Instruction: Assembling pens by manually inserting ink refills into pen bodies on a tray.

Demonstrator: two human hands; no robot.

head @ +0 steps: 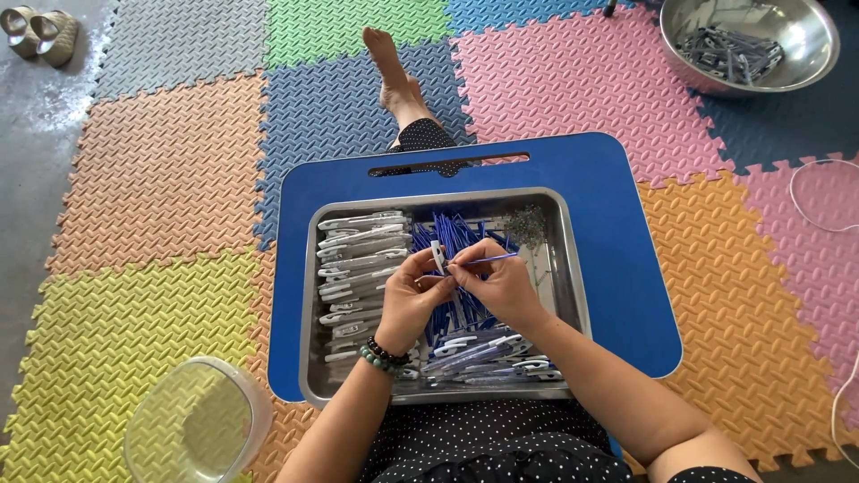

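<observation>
My left hand (407, 295) pinches a small white plastic clip piece (437, 257) over a steel tray (573, 286). My right hand (497, 282) holds a thin blue stick (492, 258) with its tip at that white piece. The two hands meet above the tray's middle. Inside the tray, white clip parts (358, 250) are stacked at the left. Blue sticks (456, 228) lie in the middle, and a small heap of tiny metal bits (526, 224) sits at the back right. Assembled white and blue pieces (488, 353) lie at the tray's near edge.
The tray rests on a blue lap table (608, 188) over my legs, on coloured foam floor mats. A steel bowl (796, 63) with more pieces stands far right. A clear plastic tub (192, 420) sits near left. Sandals (40, 31) lie far left; a white cord (805, 210) runs at right.
</observation>
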